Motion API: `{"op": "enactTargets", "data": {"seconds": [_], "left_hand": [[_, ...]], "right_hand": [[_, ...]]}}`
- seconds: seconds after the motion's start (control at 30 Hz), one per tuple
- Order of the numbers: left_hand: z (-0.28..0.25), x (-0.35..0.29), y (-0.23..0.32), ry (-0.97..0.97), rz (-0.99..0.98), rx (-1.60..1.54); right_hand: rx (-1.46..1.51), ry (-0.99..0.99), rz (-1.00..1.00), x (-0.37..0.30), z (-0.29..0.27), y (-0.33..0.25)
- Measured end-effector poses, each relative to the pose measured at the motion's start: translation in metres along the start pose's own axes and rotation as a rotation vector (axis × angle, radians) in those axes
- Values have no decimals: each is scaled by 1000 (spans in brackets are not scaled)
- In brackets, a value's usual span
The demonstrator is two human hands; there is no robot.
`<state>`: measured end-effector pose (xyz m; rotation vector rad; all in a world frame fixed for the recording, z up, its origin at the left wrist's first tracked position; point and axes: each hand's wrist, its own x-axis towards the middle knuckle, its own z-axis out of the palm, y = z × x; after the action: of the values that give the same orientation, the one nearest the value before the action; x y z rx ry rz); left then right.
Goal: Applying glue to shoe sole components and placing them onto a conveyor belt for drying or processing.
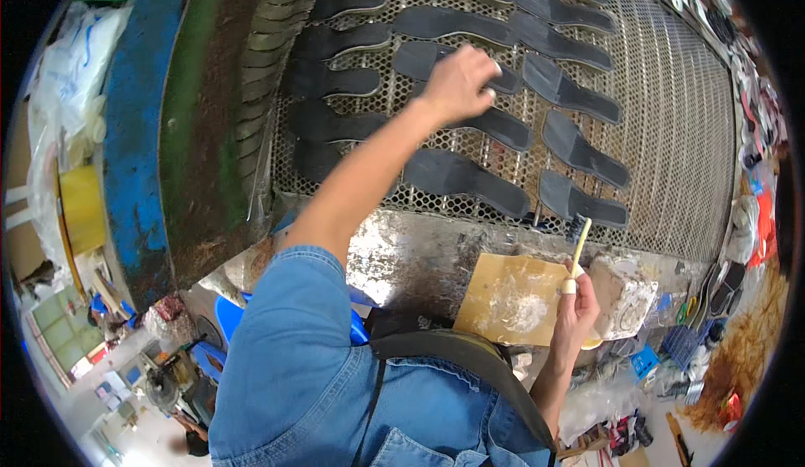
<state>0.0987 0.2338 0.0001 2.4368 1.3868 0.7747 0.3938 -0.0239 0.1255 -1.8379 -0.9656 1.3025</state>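
My left hand (461, 84) reaches over the rows of dark grey shoe insoles, above one insole (412, 59) and partly covering it. Its fingers are bent, with pale covers on the tips, and the thumb stands apart from the forefinger; nothing shows between them. In my right hand (577, 308), by the front edge, a small toothbrush-like brush (580, 245) is held upright, its yellow handle low and its dark bristles at the top. Nearest to those bristles lies another insole (579, 199).
The insoles lie on a perforated metal mesh bed (671, 132). Left of it stands a blue and green metal frame (134, 132). A white-smeared yellow board (495, 295) and a crusted white block (625, 295) sit at the front. Bags and clutter line both sides.
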Motion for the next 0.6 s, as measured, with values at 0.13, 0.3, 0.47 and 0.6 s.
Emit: {"op": "enactTargets", "data": {"seconds": [0.13,0.3,0.47,0.6], "left_hand": [[12,-24,63,-85,-6,-219],[-7,38,-21,110,-253,60],[13,88,-58,-67,-211,209],[15,103,-61,-191,-155,394]], "right_hand": [[-5,10,-42,-2,-2,0],[17,5,-63,-1,2,-10],[19,26,-19,5,5,-5],[25,27,1,10,8,-8]]}}
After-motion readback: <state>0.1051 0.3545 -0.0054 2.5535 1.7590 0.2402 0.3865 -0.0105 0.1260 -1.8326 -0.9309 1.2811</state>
